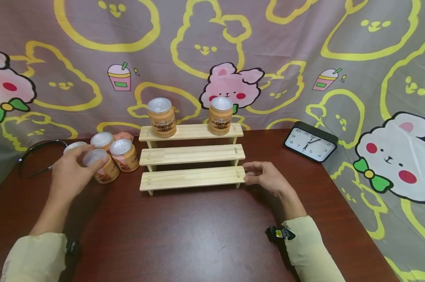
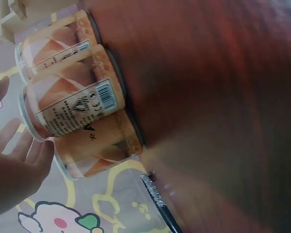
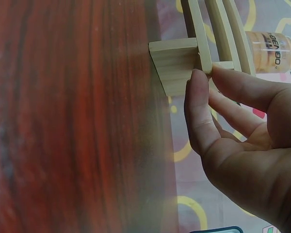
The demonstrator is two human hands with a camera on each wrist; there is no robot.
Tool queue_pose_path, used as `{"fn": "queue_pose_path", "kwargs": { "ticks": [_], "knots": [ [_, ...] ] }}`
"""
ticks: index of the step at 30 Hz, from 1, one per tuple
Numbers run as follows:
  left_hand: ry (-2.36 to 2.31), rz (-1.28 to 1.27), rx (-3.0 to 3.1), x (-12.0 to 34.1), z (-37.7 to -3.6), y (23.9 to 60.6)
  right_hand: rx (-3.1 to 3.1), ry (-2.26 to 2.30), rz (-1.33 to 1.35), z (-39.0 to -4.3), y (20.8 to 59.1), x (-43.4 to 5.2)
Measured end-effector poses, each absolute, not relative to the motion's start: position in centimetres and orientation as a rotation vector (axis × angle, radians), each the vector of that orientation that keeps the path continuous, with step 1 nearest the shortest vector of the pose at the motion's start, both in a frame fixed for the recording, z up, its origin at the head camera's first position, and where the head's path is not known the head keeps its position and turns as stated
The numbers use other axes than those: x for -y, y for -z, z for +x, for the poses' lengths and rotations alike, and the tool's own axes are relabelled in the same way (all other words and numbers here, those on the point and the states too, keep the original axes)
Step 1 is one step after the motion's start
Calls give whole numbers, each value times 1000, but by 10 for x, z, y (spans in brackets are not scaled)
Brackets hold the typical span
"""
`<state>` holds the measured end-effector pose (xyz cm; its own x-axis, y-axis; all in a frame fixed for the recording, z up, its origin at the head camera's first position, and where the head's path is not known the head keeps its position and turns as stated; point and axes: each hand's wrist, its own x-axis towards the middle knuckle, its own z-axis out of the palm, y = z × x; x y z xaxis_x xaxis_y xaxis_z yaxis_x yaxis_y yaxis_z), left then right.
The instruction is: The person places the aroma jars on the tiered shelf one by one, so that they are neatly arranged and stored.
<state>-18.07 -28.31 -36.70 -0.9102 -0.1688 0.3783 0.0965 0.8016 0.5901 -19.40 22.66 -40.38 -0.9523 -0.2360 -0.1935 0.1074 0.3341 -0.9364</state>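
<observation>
A pale wooden three-step display stand (image 1: 193,178) stands on the table; its top step bears two orange-labelled jars with silvery lids, a left jar (image 1: 164,123) and a right jar (image 1: 220,119). My right hand (image 1: 269,178) pinches the right end of the lowest step between thumb and fingertips, at the board's edge (image 3: 202,53). To the stand's left, several similar jars cluster. Over the front jar (image 1: 107,170) my left hand (image 1: 71,168) reaches with thumb and fingers spread about its lid. In the left wrist view its fingers (image 2: 34,150) lie right at the lid's rim, while the thumb stands apart.
A black-framed clock (image 1: 311,143) stands at the back right. Behind the jars lies a pinkish item (image 1: 123,136), and a thin black curved band (image 1: 39,145) lies at the far left. A patterned curtain (image 1: 184,51) closes off the back and right of the brown table (image 1: 198,235).
</observation>
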Motion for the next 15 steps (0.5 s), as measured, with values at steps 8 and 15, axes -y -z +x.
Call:
{"fn": "queue_pose_path", "kwargs": {
  "ticks": [8,15],
  "knots": [
    [793,-5,2566,286,-185,374,-2303,1656,-94,-196,405,-227],
    [768,45,2598,284,-184,373,-2302,1650,-86,-196,405,-227]
  ]
}}
